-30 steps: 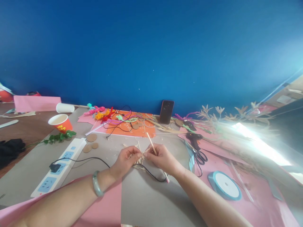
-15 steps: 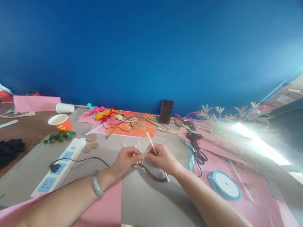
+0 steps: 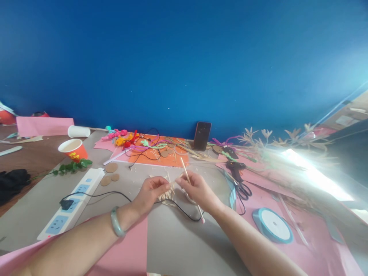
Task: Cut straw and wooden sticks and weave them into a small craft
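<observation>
My left hand (image 3: 151,193) and my right hand (image 3: 197,190) meet fingertip to fingertip at the table's middle, just above a small pile of pale straw pieces (image 3: 166,195). My right hand is closed around a thin wooden stick (image 3: 185,173) that slants up and away from it, its pink lower tip (image 3: 202,220) showing below the wrist. My left fingers are pinched on a thin straw piece next to the stick. A green bangle (image 3: 115,222) circles my left wrist. A black cable (image 3: 184,212) runs under both hands.
A white power strip (image 3: 71,203) lies at left, beside a red paper cup (image 3: 72,148) and a green sprig (image 3: 71,166). Orange paper (image 3: 155,155) with pipe cleaners lies behind. A phone (image 3: 202,135) leans on the blue wall. Black scissors (image 3: 243,189), a ribbon spool (image 3: 273,225) and dried grasses (image 3: 287,153) are at right.
Both hands have lifted slightly and shifted a little to the right. The stick now tilts more upright, and the straw pile shows below my fingers.
</observation>
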A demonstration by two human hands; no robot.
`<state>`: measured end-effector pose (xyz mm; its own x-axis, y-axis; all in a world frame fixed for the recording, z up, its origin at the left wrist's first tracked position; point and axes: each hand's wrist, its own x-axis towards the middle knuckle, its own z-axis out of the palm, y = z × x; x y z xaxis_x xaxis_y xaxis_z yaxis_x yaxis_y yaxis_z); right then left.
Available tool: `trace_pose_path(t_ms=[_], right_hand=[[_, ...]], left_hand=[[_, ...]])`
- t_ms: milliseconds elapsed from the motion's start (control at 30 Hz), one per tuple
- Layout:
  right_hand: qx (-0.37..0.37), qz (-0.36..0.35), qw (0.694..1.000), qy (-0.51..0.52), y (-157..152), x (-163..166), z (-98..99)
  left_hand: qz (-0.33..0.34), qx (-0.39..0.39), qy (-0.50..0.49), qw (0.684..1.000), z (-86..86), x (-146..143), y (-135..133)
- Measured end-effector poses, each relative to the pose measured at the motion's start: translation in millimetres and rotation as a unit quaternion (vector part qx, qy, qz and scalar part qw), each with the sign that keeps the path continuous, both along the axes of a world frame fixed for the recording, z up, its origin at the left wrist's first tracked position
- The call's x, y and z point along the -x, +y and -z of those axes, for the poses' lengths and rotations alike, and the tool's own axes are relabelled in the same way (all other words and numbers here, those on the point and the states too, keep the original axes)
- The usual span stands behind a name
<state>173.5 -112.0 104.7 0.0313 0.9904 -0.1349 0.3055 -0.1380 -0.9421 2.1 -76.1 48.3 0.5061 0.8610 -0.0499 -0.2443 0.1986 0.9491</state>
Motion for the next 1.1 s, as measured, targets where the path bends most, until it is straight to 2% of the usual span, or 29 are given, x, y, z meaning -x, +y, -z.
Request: trace_pose_path(t_ms=[100, 167, 367, 633, 933, 1100], right_hand=[[-0.007, 0.047, 0.994, 0.097, -0.2, 0.4, 1.9], [-0.009, 0.034, 0.993, 0.112, -0.6, 0.6, 4.1], [-0.02, -0.078, 0.997, -0.003, -2.6, 4.4, 11.7], [-0.051, -0.072, 0.994, -0.06, -11.9, 18.4, 5.3], [0.021, -0.034, 0.999, -0.012, -9.5, 20.8, 12.0], [0.05, -0.034, 0.997, 0.047, -6.3, 18.5, 19.0]], left_hand=[[-0.023, 0.012, -0.008, 1.0, -0.6, -0.5, 0.9], [-0.031, 0.018, -0.012, 0.999, -0.5, -1.0, 1.2], [-0.043, 0.011, 0.004, 0.999, -1.8, -1.1, -0.1], [-0.047, 0.005, 0.019, 0.999, 1.2, -2.3, -0.2], [-0.027, 0.01, 0.015, 0.999, 3.8, -2.1, -2.3], [-0.018, -0.001, 0.024, 1.0, 5.6, -1.2, -0.4]])
